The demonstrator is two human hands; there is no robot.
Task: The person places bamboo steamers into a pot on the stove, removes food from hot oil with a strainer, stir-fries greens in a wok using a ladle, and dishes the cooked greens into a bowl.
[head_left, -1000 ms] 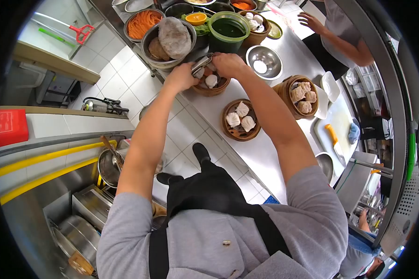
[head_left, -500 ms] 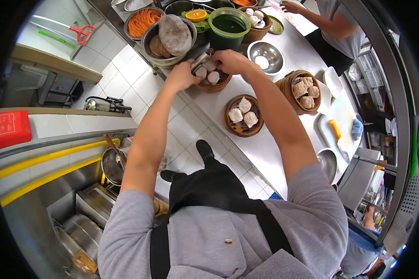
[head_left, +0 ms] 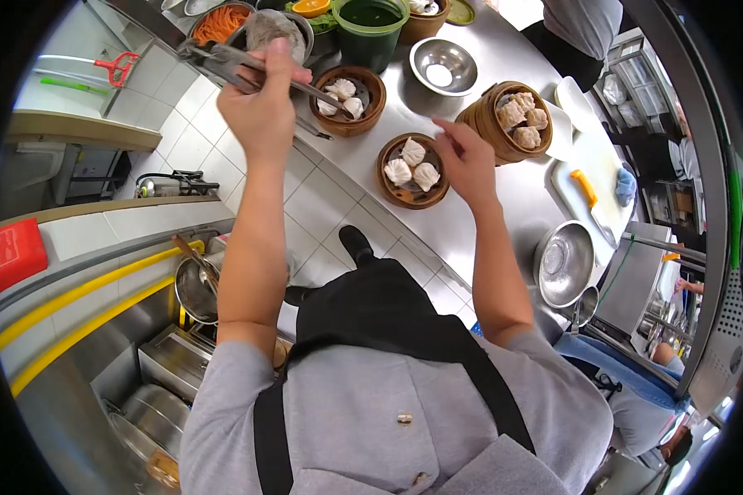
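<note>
My left hand (head_left: 260, 103) is wrapped round a pair of metal tongs (head_left: 226, 58), raised beside the table edge. One arm of the tongs reaches over a bamboo steamer basket (head_left: 348, 126) holding several white pleated dumplings (head_left: 341, 88). A second steamer basket (head_left: 392, 198), with three white dumplings (head_left: 413, 152) in it, sits nearer to me. My right hand (head_left: 470, 165) is just right of that basket, its fingers apart and loosely bent, holding nothing; whether it touches the rim I cannot tell.
Stacked steamers (head_left: 480, 125) with open-topped dumplings stand at right, near a steel bowl (head_left: 444, 66). A yellow-handled knife (head_left: 584, 188) lies on a white board (head_left: 565, 177). A green tub (head_left: 371, 41) and shredded carrot (head_left: 220, 23) are at the back. Another person (head_left: 582, 33) stands across the table.
Both hands have left the far basket. My left hand has come up with the tongs, and my right hand has moved right, beside the nearer basket. The view has shifted.
</note>
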